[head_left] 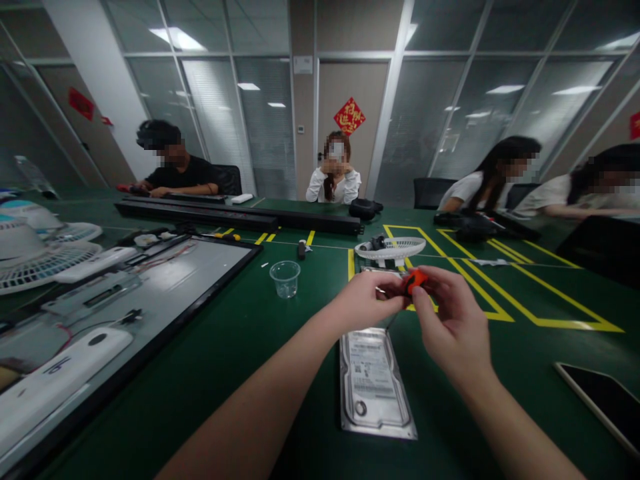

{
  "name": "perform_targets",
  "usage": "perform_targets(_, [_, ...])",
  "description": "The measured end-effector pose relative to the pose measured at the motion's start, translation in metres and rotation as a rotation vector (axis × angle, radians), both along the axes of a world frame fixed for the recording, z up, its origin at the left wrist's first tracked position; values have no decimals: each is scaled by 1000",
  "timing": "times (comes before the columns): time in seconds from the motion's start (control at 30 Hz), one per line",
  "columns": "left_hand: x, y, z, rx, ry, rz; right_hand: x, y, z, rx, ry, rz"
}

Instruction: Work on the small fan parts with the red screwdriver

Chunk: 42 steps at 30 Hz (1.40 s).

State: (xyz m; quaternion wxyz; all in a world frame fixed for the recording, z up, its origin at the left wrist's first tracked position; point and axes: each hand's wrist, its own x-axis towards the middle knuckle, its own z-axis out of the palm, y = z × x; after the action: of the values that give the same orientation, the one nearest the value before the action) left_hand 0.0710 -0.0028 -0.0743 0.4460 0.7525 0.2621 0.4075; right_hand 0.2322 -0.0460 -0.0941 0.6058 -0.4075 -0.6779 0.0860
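Both my hands meet above the table around a small screwdriver with an orange and black handle [414, 281]. My right hand [455, 320] pinches that handle between thumb and fingers. From the left, my left hand [373, 297] has its fingers closed against the same tool, its fingertips partly hidden. A thin dark shaft seems to slant down below the hands; its tip is hard to make out. Just beneath lies a silver hard drive [375, 383], label side up, its far end partly covered by my left hand. Part of another metal and green piece shows behind my fingers.
A clear plastic cup [285, 279] stands left of my hands. Beyond them lies a white slotted tray [390, 248] with dark parts. A large flat panel [200, 267] fills the left side, and a phone [605, 403] lies right. Several people sit around the table.
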Motion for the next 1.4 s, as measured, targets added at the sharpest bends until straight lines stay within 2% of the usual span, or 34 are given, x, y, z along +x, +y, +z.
perform_targets(0.17, [1,2,-7,40,-29,92,1,2,0,29,-54,-54])
perform_targets(0.4, [0,1,-2,42,6,11,1,-2,0,-5,-16,9])
perform_targets(0.6, [1,1,-4,16,-20,85,0,0,0,22,-48,-42])
perform_targets(0.7, [1,1,-3,39,-17,54,1,0,2,37,-61,-52])
perform_targets(0.83, [0,-1,0,49,15,12,1,-3,2,9,-15,3])
perform_targets(1.07, [1,1,-5,50,4,67,0,0,-1,14,-16,-22])
perform_targets(1.27, [0,1,-4,40,21,-30,0,-2,0,7,-62,25])
perform_targets(1.4, [1,1,-5,47,3,43,0,-3,0,6,-52,13])
